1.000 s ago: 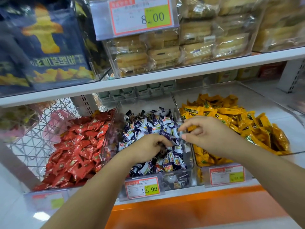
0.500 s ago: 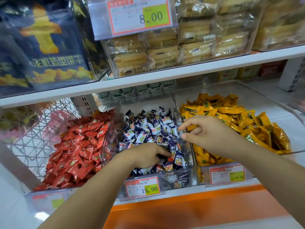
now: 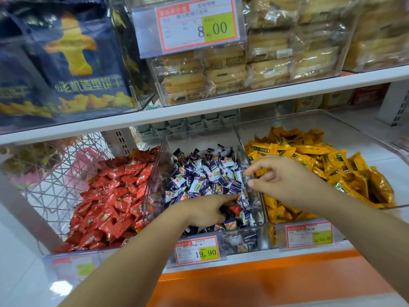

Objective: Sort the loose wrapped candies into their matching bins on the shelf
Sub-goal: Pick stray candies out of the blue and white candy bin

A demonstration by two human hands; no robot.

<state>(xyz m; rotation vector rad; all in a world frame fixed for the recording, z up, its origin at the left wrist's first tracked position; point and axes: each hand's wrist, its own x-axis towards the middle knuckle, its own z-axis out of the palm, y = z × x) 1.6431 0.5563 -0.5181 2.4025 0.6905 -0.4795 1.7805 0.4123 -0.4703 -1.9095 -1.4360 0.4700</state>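
Three clear bins sit side by side on the lower shelf. The left one holds red candies (image 3: 115, 196), the middle one purple-and-white candies (image 3: 205, 173), the right one yellow candies (image 3: 332, 165). A single red candy (image 3: 234, 209) lies among the purple ones near the middle bin's front. My left hand (image 3: 203, 211) reaches into that bin and pinches the red candy between forefinger and thumb. Over the divider between the middle and yellow bins hovers my right hand (image 3: 285, 180), fingers loosely bent, with nothing in it.
Price tags (image 3: 199, 251) clip to the bin fronts. The upper shelf (image 3: 243, 103) overhangs the bins and carries wrapped cakes (image 3: 221, 74) and blue snack bags (image 3: 77, 63). A wire basket (image 3: 55, 173) stands left of the red bin. An orange ledge (image 3: 265, 278) runs below.
My left hand has dug through the purple candies toward the right, and the red candy now shows at its fingertips. My right hand has stayed almost still.
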